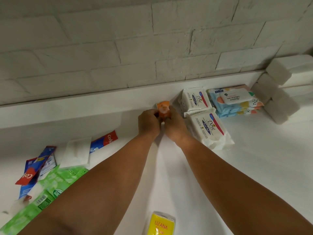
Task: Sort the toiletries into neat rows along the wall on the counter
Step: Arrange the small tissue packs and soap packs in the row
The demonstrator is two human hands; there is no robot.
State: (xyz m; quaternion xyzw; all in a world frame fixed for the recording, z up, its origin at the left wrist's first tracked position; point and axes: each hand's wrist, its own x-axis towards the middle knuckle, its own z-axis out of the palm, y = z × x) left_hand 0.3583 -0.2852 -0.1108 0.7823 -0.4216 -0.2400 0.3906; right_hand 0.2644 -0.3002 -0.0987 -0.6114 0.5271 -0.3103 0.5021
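The left hand (pixel 149 123) and right hand (pixel 174 126) clasp a small orange pack (pixel 163 108) from either side; its long axis points away from the wrists, toward the wall (pixel 152 48).

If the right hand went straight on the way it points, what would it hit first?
The right hand grips the orange packet; beyond it, probably the white ledge below the brick wall, though depth is unclear.
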